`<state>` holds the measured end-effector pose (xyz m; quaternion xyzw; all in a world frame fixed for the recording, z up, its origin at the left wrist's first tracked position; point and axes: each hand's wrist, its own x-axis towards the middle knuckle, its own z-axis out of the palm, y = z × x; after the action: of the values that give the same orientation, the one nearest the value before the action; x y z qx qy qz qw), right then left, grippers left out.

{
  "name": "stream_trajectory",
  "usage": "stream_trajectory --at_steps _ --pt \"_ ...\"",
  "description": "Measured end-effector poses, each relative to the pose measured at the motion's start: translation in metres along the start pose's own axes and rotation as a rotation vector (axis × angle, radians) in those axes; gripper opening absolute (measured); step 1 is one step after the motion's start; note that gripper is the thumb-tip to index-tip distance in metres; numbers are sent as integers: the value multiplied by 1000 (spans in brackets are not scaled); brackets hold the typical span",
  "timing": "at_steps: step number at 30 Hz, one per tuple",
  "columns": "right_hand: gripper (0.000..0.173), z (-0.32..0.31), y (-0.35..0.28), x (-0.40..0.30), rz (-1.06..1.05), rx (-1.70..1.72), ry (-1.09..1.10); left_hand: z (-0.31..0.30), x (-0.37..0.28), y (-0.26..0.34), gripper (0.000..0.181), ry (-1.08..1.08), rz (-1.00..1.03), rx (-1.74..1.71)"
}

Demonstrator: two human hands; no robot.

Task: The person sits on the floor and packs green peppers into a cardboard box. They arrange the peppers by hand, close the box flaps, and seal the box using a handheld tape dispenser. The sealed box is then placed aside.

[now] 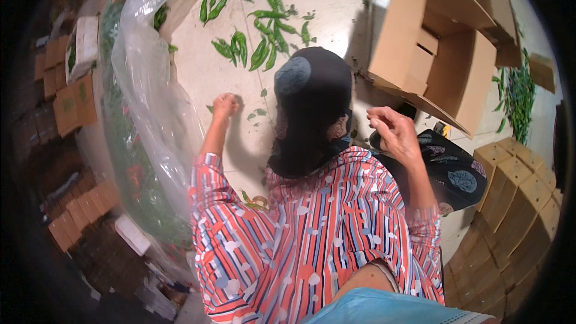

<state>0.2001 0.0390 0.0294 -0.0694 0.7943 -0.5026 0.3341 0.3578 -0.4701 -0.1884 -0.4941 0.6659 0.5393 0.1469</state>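
My left hand [226, 105] hangs with curled fingers over the pale tiled floor [247, 139], beside a large clear plastic bag [148, 81]. A small green tip [209, 109] shows at its edge; whether the hand holds it cannot be told. My right hand [396, 132] is raised near my knee, fingers bent and slightly apart, with nothing visible in it. Long green peppers [270, 31] lie in loose groups on the floor ahead. The bag bulges with green contents [139, 189] and a few red bits. My dark trouser leg [312, 108] stands between the hands.
An open cardboard box [450, 58] tilts at the upper right, near my right hand. Behind it lies a heap of green peppers [519, 99]. Stacked cartons [517, 184] fill the lower right; more cartons [74, 103] stand beyond the bag. Loose leaves [256, 112] dot the floor.
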Motion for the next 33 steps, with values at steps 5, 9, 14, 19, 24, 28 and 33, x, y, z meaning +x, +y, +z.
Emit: stream_trajectory --at_steps 5,9,14,19,24,28,33 --pt "23 29 65 33 -4 -216 -14 24 2 -81 28 185 -3 248" --pt "23 43 89 57 -101 -352 -33 37 22 29 37 249 324 538" --pt "27 55 90 53 85 -366 -245 31 77 156 50 391 566 623" --pt "29 69 102 44 184 -381 -292 40 165 241 55 461 680 630" --pt "28 71 105 44 356 -348 -303 49 225 296 80 536 382 581" --pt "28 78 108 51 405 -277 -270 57 247 328 97 548 127 552" --pt "28 84 100 71 356 -238 -276 88 240 308 76 707 173 676"
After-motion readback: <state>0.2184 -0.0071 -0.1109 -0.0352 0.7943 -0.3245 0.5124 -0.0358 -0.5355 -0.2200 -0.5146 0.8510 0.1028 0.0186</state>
